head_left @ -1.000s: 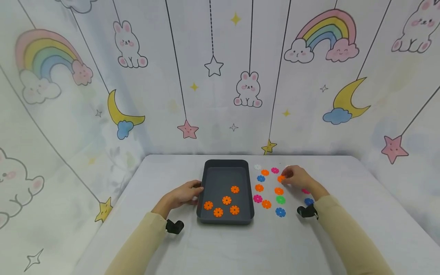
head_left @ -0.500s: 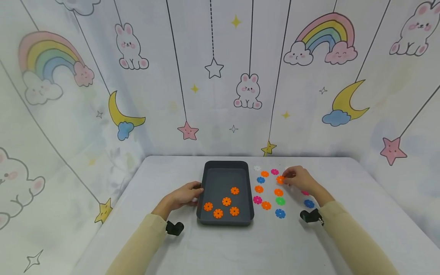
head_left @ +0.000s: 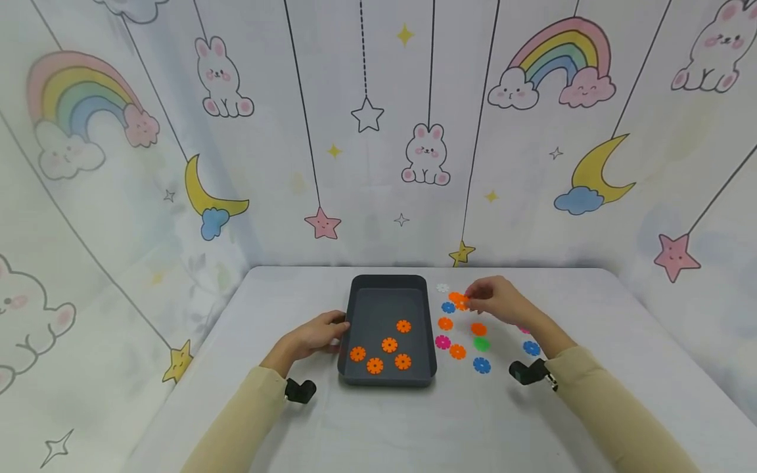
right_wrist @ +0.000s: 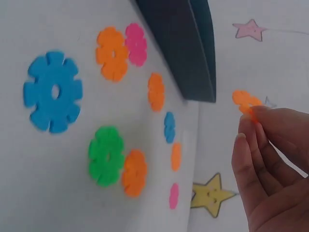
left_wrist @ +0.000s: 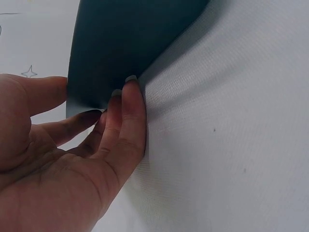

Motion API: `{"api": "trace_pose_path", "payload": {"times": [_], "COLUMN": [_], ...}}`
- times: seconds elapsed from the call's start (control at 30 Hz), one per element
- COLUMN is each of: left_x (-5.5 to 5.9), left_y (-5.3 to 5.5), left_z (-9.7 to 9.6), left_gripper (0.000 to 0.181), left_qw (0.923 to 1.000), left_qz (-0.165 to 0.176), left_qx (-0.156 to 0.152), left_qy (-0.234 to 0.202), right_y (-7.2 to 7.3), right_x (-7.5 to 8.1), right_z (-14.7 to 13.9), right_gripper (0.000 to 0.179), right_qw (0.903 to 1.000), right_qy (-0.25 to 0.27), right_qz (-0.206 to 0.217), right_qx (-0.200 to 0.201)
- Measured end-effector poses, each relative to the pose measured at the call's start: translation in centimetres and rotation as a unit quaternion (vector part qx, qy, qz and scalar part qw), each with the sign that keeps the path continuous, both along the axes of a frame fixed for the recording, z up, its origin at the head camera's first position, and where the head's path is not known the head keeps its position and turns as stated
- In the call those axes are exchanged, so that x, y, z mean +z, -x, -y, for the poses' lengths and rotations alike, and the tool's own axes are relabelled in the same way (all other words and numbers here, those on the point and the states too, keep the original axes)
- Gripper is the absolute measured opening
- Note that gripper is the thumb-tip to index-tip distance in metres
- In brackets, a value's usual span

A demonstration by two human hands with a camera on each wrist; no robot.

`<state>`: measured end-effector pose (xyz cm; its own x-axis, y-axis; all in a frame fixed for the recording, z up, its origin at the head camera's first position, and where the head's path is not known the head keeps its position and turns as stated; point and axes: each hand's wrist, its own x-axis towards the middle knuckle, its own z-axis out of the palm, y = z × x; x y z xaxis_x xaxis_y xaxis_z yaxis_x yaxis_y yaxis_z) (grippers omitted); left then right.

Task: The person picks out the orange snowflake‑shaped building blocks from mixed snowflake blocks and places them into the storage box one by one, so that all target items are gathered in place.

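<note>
Discs in and beside a tray (head_left: 375, 305), the work judged to be part-way. Done: five orange discs (head_left: 389, 345) lay inside the tray. In hand: the right hand (head_left: 499, 301), its grip narrow, pinched a sixth orange disc (head_left: 463, 303) to the right of the tray, outside its rim; the left hand (head_left: 319, 330) held the tray's left wall. Outstanding, by this judgement: four loose orange discs (head_left: 458, 352) on the worktop (head_left: 367, 420) right of the tray, among blue discs (head_left: 481, 365), pink discs (head_left: 443, 342), a green disc (head_left: 481, 344) and a white disc (head_left: 442, 288). Views compared: only the head view showed the tray's inside; there the held disc overlapped a loose one, whereas the right wrist view showed the two apart, plus a pink disc (right_wrist: 174, 195) that the hand hid from the head view. The left wrist view alone showed fingers (left_wrist: 131, 116) low against the tray's outer wall
</note>
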<state>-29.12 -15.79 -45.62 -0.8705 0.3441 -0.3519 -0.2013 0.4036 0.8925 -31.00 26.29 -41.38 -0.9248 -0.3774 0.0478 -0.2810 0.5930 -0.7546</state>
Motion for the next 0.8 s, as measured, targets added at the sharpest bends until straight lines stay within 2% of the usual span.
{"api": "trace_pose_path", "payload": {"times": [0.47,0.6,0.8], "left_x": [0.4,0.6,0.7], "left_y": [-0.2,-0.2,-0.3], "left_z": [0.2,0.2,0.2], "left_gripper": [0.052,0.052,0.051], "left_qw": [1.0000,1.0000,0.9999], "left_qz": [0.000,0.000,0.006], "left_qx": [-0.002,-0.001,-0.002], "left_qy": [0.002,-0.003,-0.008], "right_y": [0.0,0.6,1.8], "right_x": [3.6,4.1,3.4], "right_z": [9.1,11.7,15.0], "right_gripper": [0.009,0.009,0.008], "right_qw": [0.9945,0.9900,0.9793], "right_qy": [-0.004,-0.015,-0.042], "right_qz": [-0.010,0.012,0.061], "right_qx": [0.104,0.140,0.189]}}
